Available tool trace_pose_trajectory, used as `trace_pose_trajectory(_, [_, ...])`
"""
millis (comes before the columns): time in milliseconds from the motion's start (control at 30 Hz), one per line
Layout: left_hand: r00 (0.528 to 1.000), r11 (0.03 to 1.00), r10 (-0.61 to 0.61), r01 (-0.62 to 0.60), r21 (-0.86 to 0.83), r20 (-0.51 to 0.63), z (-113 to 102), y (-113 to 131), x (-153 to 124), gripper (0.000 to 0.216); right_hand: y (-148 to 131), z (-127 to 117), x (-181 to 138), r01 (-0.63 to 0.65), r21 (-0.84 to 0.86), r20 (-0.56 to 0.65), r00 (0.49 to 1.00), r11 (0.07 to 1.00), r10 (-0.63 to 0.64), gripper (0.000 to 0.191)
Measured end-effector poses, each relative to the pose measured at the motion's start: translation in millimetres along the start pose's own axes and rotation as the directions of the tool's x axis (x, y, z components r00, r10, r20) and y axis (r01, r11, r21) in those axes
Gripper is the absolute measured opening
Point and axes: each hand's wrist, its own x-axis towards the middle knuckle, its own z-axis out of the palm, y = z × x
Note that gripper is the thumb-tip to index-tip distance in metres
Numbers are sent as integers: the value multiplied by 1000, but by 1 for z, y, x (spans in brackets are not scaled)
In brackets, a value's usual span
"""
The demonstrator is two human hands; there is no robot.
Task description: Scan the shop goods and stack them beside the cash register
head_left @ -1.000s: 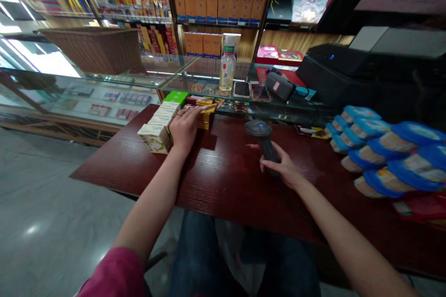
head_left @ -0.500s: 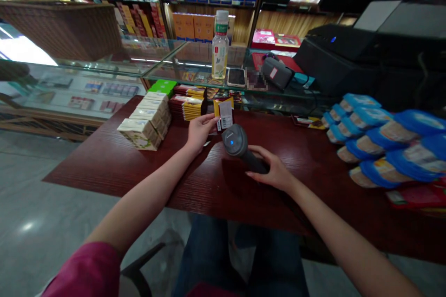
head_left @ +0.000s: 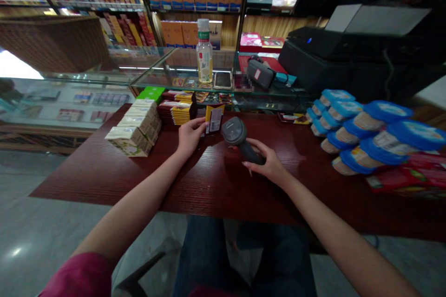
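Note:
My left hand (head_left: 191, 137) pinches the edge of a small yellow and dark-red packet (head_left: 215, 118), tilted up so that a pale label with a barcode shows. In my right hand (head_left: 267, 160) is a dark grey barcode scanner (head_left: 234, 131), its fingers wrapped round the handle. The scanner's head is just right of the packet, with a small gap between them. Behind my left hand stand stacked packets (head_left: 181, 112) with yellow edges. Left of those is a row of cream-coloured small boxes (head_left: 134, 132), with a green box (head_left: 151, 94) at its far end.
Blue-lidded tubs (head_left: 369, 137) are stacked on the right of the dark red wooden table (head_left: 195, 195), beside red packs (head_left: 411, 174). A glass counter behind carries a drink bottle (head_left: 205, 53), a phone (head_left: 223, 80) and a grey case (head_left: 260, 73). A black printer (head_left: 344, 53) stands at back right.
The view has swung a little to the right, so most things sit further left. The packet has turned slightly away from the scanner, and the gap between them looks a bit wider.

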Motion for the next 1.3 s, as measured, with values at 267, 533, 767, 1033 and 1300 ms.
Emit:
trace_pose_trajectory(267, [810, 627, 383, -581, 518, 444, 65, 22, -8, 26, -3, -54, -60, -78, 211, -438, 883, 974, 166, 60])
trace_pose_trajectory(533, [565, 384, 448, -821, 422, 692, 219, 44, 4, 33, 5, -94, -109, -142, 243, -436, 868, 960, 239, 61])
trace_pose_trajectory(767, [538, 303, 381, -841, 448, 752, 296, 36, 26, 36, 7, -95, -112, -97, 307, -447, 864, 947, 233, 59])
trace_pose_trajectory(1033, [479, 443, 325, -839, 316, 816, 319, 1, 51, 54, 7, -96, -109, -75, 358, -499, 827, 931, 258, 55])
trace_pose_trajectory(1300, [567, 528, 435, -790, 312, 699, 290, 11, 34, 60, 4, -96, -111, -49, 343, -498, 838, 938, 225, 64])
